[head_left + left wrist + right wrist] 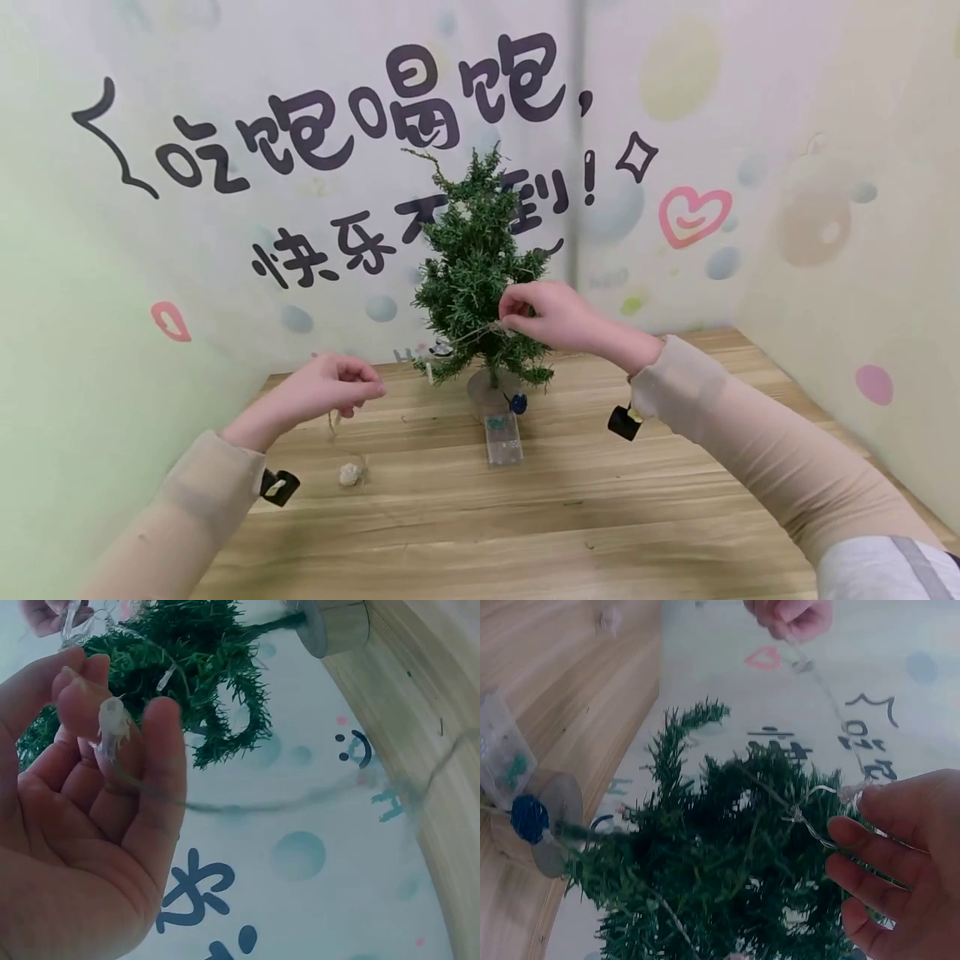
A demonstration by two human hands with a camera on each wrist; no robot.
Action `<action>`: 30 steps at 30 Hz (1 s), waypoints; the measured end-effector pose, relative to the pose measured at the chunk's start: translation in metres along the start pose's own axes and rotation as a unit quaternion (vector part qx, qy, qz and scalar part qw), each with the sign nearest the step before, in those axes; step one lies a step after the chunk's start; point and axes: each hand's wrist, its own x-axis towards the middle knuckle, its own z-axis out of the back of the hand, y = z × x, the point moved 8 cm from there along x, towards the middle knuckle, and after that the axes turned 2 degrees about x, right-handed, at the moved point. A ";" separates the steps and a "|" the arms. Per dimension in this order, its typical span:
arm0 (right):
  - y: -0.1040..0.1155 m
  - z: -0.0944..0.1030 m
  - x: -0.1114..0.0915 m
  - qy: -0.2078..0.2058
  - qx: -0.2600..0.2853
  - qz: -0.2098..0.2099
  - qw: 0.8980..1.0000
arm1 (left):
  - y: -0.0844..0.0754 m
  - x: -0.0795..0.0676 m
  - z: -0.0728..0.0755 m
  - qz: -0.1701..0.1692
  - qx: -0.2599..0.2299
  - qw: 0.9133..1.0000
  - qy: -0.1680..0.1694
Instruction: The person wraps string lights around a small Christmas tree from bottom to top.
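Observation:
A small green artificial tree [468,267] stands on a round wooden base [482,392]. My left hand [324,392], left of the tree, pinches a thin light string; a small clear-white bulb [112,727] shows against its fingers in the left wrist view. From there the wire [247,808] trails off to the right. At the tree's right front, my right hand [551,315] pinches the string's wire [822,789] beside the branches. Between the two hands a stretch of the wire [829,694] runs through the air. Parts of the string are hidden among the branches.
A clear plastic box [503,442] with small teal pieces lies before the base, beside a dark blue ball [518,403]. One whitish ball [349,474] rests on the wooden table [450,533] at the left. Printed walls [360,50] enclose the back and sides.

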 end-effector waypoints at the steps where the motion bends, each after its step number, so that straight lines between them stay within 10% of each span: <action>1: -0.004 0.000 0.000 0.004 0.001 -0.006 1.000 | -0.002 0.000 0.002 0.003 -0.001 1.000 0.003; 17: -0.060 -0.019 -0.013 0.055 -0.044 -0.093 0.993 | -0.008 -0.003 0.015 0.000 0.047 0.999 0.004; 23: -0.070 -0.035 -0.015 0.077 -0.018 -0.108 0.991 | -0.009 -0.007 0.030 -0.014 0.070 0.996 -0.044; 30: -0.082 -0.035 -0.020 0.061 0.105 -0.148 0.981 | -0.048 -0.004 0.044 -0.064 0.101 0.987 -0.112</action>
